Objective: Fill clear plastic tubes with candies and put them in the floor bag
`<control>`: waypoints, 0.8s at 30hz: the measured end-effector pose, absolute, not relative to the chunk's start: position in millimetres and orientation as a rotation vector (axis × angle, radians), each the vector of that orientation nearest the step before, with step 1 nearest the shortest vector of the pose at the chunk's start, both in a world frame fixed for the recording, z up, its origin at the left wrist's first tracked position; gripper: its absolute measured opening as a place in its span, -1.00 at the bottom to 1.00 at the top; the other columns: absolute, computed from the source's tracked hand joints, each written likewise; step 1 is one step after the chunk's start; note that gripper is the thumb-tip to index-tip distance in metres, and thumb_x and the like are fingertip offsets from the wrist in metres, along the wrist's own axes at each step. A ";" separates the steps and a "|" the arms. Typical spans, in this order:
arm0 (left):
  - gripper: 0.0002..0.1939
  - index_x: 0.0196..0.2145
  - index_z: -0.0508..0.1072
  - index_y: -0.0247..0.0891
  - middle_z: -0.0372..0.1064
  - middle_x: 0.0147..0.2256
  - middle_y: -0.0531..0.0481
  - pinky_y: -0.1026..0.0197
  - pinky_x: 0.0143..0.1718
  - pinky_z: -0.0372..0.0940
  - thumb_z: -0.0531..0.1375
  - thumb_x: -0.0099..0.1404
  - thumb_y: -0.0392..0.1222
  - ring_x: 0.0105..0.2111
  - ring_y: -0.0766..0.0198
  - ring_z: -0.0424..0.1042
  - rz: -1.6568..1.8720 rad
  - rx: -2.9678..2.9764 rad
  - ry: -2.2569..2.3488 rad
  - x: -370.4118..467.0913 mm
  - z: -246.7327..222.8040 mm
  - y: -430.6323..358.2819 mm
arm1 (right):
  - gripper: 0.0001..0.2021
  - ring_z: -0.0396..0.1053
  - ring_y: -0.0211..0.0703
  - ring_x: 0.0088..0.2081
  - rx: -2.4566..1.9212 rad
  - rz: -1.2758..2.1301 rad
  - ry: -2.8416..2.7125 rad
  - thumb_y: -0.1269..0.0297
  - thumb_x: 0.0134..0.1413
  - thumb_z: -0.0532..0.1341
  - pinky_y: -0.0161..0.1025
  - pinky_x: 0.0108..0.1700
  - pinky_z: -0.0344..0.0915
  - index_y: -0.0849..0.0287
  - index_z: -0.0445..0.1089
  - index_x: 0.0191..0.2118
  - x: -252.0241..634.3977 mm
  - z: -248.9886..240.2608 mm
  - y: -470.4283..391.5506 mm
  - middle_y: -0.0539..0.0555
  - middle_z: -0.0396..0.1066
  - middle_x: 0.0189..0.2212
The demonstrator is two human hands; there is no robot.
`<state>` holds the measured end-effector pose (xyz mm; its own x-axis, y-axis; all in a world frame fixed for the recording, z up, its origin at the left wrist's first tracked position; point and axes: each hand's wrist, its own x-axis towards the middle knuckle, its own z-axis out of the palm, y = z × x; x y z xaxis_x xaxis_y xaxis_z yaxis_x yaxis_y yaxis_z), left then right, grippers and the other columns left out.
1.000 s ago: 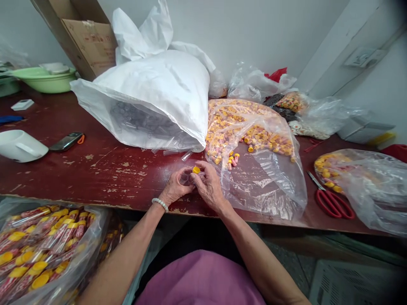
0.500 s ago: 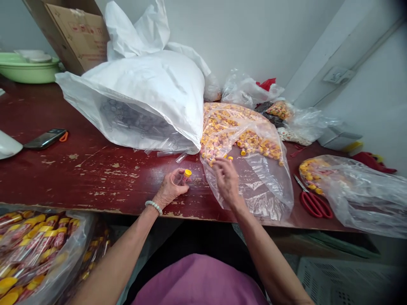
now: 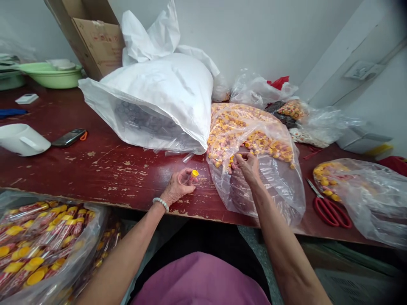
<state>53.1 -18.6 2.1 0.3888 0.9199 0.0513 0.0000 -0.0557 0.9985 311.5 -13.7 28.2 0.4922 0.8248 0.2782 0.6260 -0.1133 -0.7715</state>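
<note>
My left hand (image 3: 178,185) is closed around a small clear tube with a yellow cap (image 3: 195,173), held upright just above the table's front part. Pink shows below the cap. My right hand (image 3: 249,167) reaches over the opening of a clear plastic bag (image 3: 273,186), fingers bent and pinched at a yellow-capped piece (image 3: 238,156). Its fingertips partly hide that piece. Several more pink pieces with yellow caps (image 3: 222,123) fill the back of this bag. Left of it, a large white sack (image 3: 171,76) lies open, with clear empty tubes (image 3: 188,157) spilling from its mouth.
Red-handled scissors (image 3: 332,212) lie right of the bag, beside another clear bag (image 3: 375,203). A phone-like device (image 3: 69,137) and a white mug (image 3: 23,140) stand at left. Below the table edge, a bag (image 3: 85,250) holds filled, yellow-capped tubes.
My right hand has moved right and closed its fingers at the yellow-capped pieces. My left hand keeps hold of its tube. The view has shifted left.
</note>
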 end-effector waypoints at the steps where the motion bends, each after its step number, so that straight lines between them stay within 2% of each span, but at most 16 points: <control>1: -0.61 -0.26 0.33 -0.34 0.47 -0.39 -0.04 0.27 -0.37 0.32 0.27 -0.12 -0.35 -0.44 0.34 0.41 0.943 1.414 0.894 53.0 1.2 -18.4 | -0.64 0.37 -0.25 -0.46 -1.746 0.314 -1.205 0.07 0.10 0.05 -0.30 -0.38 0.30 0.27 0.37 -0.21 295.3 32.7 -21.9 0.07 0.44 -0.45; 5: -0.58 -0.24 0.35 -0.34 0.47 -0.38 -0.05 0.23 -0.31 0.34 0.30 -0.12 -0.32 -0.42 0.31 0.43 0.960 1.468 0.900 51.7 0.1 -16.4 | -0.75 0.35 -0.29 -0.45 -1.214 0.610 -1.247 0.09 0.07 0.17 -0.31 -0.37 0.31 0.16 0.33 -0.24 219.5 39.4 -48.0 -0.01 0.40 -0.44; 11: -0.63 -0.28 0.39 -0.35 0.45 -0.38 -0.01 0.26 -0.32 0.32 0.31 -0.11 -0.27 -0.39 0.29 0.41 0.972 1.618 0.913 50.0 6.3 -15.0 | -0.86 0.35 -0.20 -0.22 -1.237 0.408 -1.442 0.17 0.08 0.20 -0.23 -0.18 0.32 0.12 0.37 -0.29 173.4 22.5 -57.6 0.04 0.39 -0.28; 16: -0.62 -0.28 0.39 -0.35 0.47 -0.33 -0.05 0.25 -0.30 0.33 0.31 -0.12 -0.27 -0.35 0.26 0.42 0.989 1.627 0.902 48.4 3.8 -12.4 | -0.87 0.24 -0.07 0.01 -1.314 0.127 -1.705 0.21 0.13 0.17 -0.05 0.05 0.19 0.07 0.41 -0.23 181.6 16.2 -69.1 0.12 0.30 -0.04; 21: -0.60 -0.26 0.41 -0.33 0.48 -0.25 -0.10 0.19 -0.17 0.34 0.31 -0.15 -0.30 -0.25 0.19 0.44 1.035 1.695 0.902 47.4 -3.1 -10.0 | -0.75 0.20 0.00 0.03 -1.345 -0.001 -1.933 0.09 0.09 0.19 0.02 0.08 0.13 0.01 0.40 -0.13 186.7 14.8 -79.7 0.09 0.24 0.08; 24: -0.61 -0.25 0.39 -0.32 0.49 -0.29 -0.08 0.19 -0.23 0.36 0.29 -0.12 -0.29 -0.30 0.20 0.47 1.020 1.619 0.926 49.6 -4.5 -11.4 | -0.79 0.23 -0.08 0.01 -1.340 0.010 -1.779 0.17 0.17 0.11 -0.06 0.05 0.19 0.03 0.40 -0.14 207.4 15.3 -73.8 0.11 0.25 0.02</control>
